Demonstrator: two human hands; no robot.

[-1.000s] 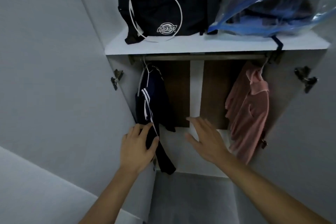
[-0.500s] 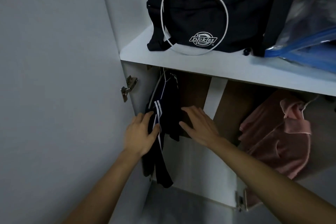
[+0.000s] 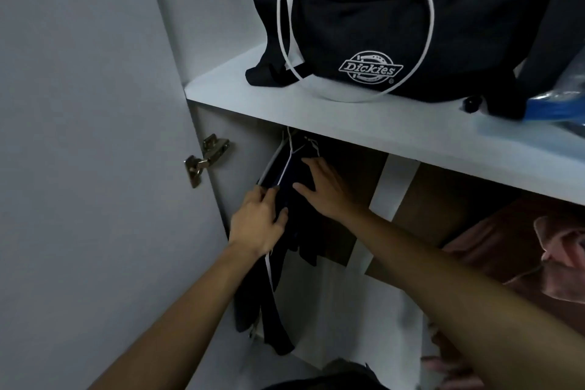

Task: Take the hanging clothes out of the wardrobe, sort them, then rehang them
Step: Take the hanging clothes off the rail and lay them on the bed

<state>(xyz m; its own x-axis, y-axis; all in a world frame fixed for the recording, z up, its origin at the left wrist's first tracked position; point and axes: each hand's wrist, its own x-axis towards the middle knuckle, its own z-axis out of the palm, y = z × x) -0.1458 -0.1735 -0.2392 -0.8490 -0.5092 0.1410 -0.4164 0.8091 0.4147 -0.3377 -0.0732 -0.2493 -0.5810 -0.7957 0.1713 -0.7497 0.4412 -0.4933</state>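
The left hand (image 3: pixel 258 225) pinches the dark striped garment (image 3: pixel 286 250) at the wardrobe's far left, while the right hand (image 3: pixel 326 191) lies flat against its cloth, fingers straight. Its hanger hook (image 3: pixel 289 136) sits tucked under the shelf (image 3: pixel 348 117). Tugged by the fabric, I reckon it slides off or snags. The pink garment (image 3: pixel 538 260) hangs right.

Clearance around the hands. Above both hands, the white shelf (image 3: pixel 364 123) caps the opening. Left of the left hand (image 3: pixel 258 225), the wardrobe side wall (image 3: pixel 240 174) and its hinge (image 3: pixel 205 160) stand close. The dark garment (image 3: pixel 297 199) hangs between the hands. Right of the right hand (image 3: pixel 329 190), open space runs to the pink garment (image 3: pixel 506 256).
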